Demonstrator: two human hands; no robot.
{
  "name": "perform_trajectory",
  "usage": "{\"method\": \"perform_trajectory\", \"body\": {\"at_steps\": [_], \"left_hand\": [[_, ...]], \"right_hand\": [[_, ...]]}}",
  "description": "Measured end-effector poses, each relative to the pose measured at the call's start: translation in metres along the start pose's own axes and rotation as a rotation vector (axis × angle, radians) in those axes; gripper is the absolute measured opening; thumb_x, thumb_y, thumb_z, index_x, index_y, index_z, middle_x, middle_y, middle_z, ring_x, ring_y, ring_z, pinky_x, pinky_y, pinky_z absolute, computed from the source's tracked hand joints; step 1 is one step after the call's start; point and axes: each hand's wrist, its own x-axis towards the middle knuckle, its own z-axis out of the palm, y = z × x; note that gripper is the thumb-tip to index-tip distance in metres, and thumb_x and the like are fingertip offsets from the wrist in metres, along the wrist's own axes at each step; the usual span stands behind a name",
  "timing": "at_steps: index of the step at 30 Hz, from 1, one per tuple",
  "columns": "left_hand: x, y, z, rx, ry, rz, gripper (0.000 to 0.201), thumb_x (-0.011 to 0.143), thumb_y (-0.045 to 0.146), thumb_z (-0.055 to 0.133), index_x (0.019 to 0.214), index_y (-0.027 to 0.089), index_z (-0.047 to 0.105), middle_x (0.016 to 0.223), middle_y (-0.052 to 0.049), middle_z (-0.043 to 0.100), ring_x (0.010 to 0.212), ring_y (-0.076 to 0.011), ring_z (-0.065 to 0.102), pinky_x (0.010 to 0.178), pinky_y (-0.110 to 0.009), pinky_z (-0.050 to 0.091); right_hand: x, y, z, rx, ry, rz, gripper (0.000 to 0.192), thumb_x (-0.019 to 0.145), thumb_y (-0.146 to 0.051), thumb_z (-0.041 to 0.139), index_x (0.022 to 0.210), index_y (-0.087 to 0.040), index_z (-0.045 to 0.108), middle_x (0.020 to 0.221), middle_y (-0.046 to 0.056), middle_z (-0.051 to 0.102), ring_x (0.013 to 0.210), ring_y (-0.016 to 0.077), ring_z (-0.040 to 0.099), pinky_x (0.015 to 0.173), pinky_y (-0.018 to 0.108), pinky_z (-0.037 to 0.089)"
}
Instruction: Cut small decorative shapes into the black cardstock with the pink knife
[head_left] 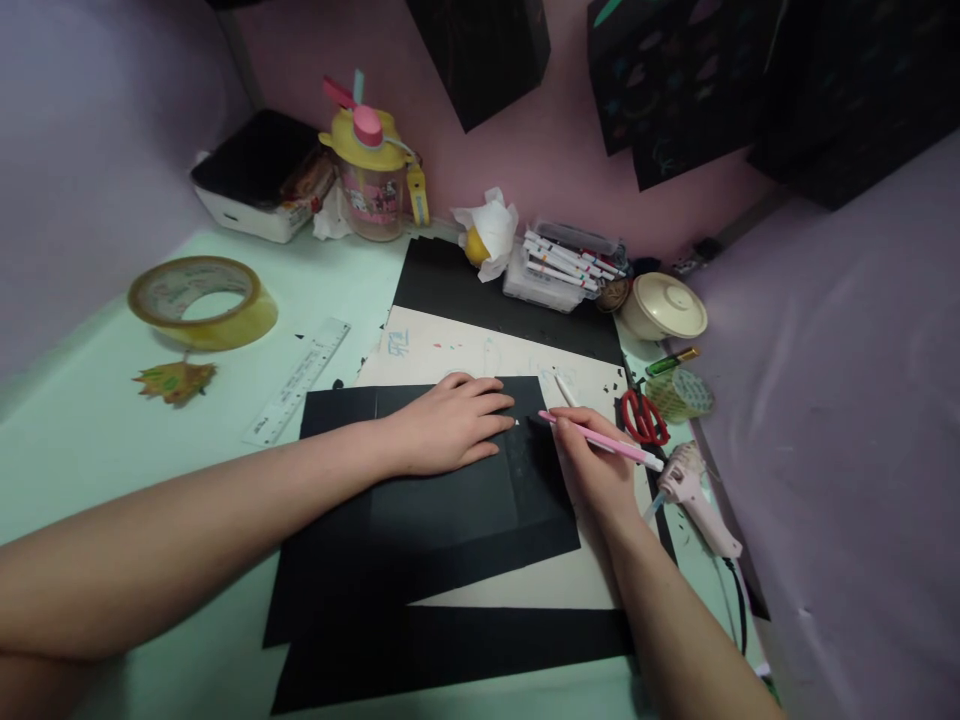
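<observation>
From the head view, my left hand (450,425) lies flat and open, fingers spread, pressing down on the black paper (420,510) at the centre of the frame. The sheet looks thin, light and limp; I judge it would slide or crease easily, so a flat palm near the working edge suits it best. My right hand (592,465) is closed around a pink pen (600,440), its tip touching the paper just beside my left fingertips. Under the black sheet lies a cream board (450,350) on the pale green worktop (90,440). Red scissors (643,415) sit right of centre, a tape roll (202,300) at upper left.
</observation>
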Motion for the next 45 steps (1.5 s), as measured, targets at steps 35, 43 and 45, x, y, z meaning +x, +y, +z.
{"method": "perform_trajectory", "body": {"at_steps": [35,43,45], "left_hand": [[-0.001,-0.001,-0.017,-0.113,-0.2,0.043,0.045,0.09,0.038,0.058,0.133,0.024,0.054,0.147,-0.004,0.046,0.14,-0.0246,0.035,0.116,-0.046,0.017],[0.0,0.001,-0.019,-0.099,-0.247,0.029,0.045,0.093,0.04,0.054,0.135,0.025,0.051,0.149,-0.003,0.043,0.141,-0.0232,0.031,0.117,-0.044,0.013],[0.0,0.001,-0.02,-0.095,-0.256,0.025,0.045,0.093,0.04,0.054,0.135,0.025,0.052,0.149,-0.003,0.042,0.141,-0.0232,0.031,0.117,-0.044,0.013]], "right_hand": [[0.002,-0.004,-0.009,-0.035,-0.27,0.077,0.008,0.078,-0.022,0.063,0.078,-0.021,0.071,0.079,0.002,0.072,0.073,0.0179,0.064,0.068,0.028,0.048],[0.001,-0.004,-0.007,-0.067,-0.294,0.099,0.009,0.078,-0.021,0.062,0.08,-0.021,0.071,0.08,0.001,0.071,0.074,0.0164,0.063,0.067,0.026,0.046],[0.001,-0.005,-0.007,-0.078,-0.29,0.095,0.01,0.078,-0.02,0.061,0.08,-0.021,0.071,0.081,0.001,0.071,0.075,0.0165,0.063,0.067,0.026,0.046]]}}
